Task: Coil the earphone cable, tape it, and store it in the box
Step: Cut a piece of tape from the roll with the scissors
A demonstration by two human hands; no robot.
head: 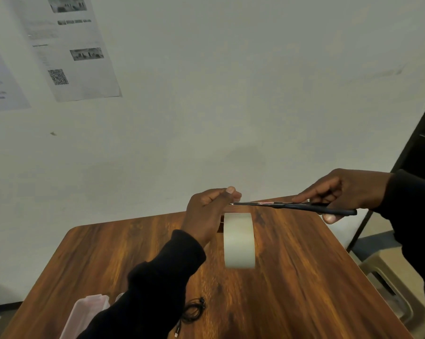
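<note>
My left hand (207, 211) is raised above the table and pinches the free end of the tape; the clear tape roll (239, 241) hangs below it. My right hand (346, 192) holds black scissors (294, 206), whose blades reach leftward to the tape strip just under my left thumb. The coiled black earphone cable (194, 311) lies on the wooden table (292, 289) near the front, its plug end trailing toward me. A translucent plastic box (84, 311) sits at the front left, partly hidden by my left sleeve.
A white wall with printed sheets (67, 45) stands behind the table. A beige stool (387, 285) and a dark cabinet (424, 143) are to the right of the table.
</note>
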